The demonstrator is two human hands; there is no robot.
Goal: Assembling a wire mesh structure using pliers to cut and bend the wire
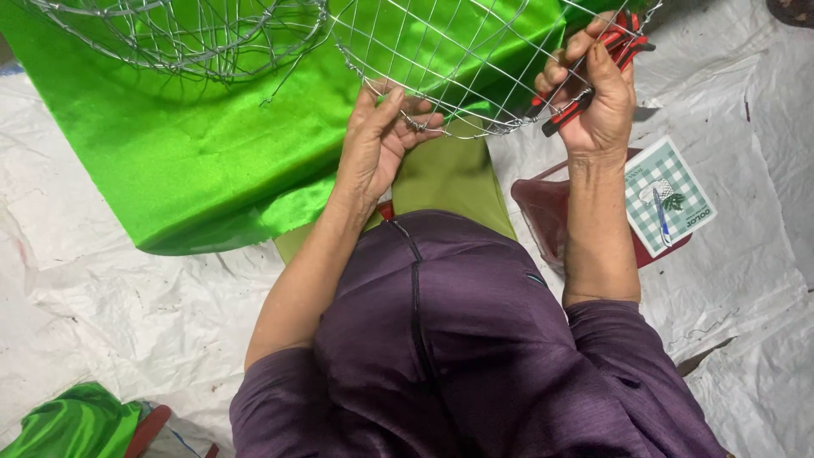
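A round wire mesh frame (458, 59) is lying at the top of the view over bright green satin cloth (195, 153), its curved rim bulging toward the person and its open grid running up and away out of frame. The left hand (381, 136) is reaching up from a bent elbow, palm turned inward, and its fingers are pinching together on the rim wire at the frame's near edge. The right hand (598, 93) is rising on a nearly straight forearm, wrist upright, with its fingers curling shut around red-handled pliers (593, 72). The pliers' long axis is slanting from lower left to upper right, handles crossing the palm beside the mesh. A second wire frame (178, 34) is resting farther left on the cloth.
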